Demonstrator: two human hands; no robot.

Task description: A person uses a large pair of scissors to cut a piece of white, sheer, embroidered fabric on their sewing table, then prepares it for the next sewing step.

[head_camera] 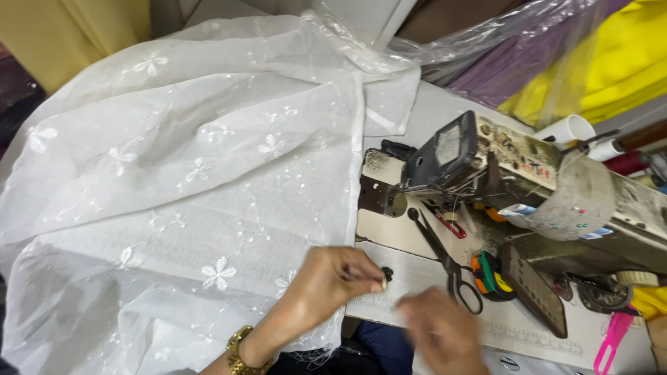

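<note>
Left hand (333, 281): fingers pinch a small dark button (387, 273) at the white embroidered fabric (174, 180) edge, steadying it
Right hand (441, 330): blurred, fingers unclear
Scissors (445, 260): on tabletop (424, 111) beside sewing machine (514, 180)

Our left hand (332, 281) rests on the near edge of the embroidered fabric (180, 173), which spreads away to its left and behind it over the tabletop (431, 111), and our right hand (441, 333) sits just to its right, nearer to us. Right of both hands the scissors (445, 257) lie on the tabletop, with a tape measure (490, 274) just beyond them. Behind and to the right of the hands stands the sewing machine (514, 180), with plastic-wrapped cloth (556, 55) behind it.
</note>
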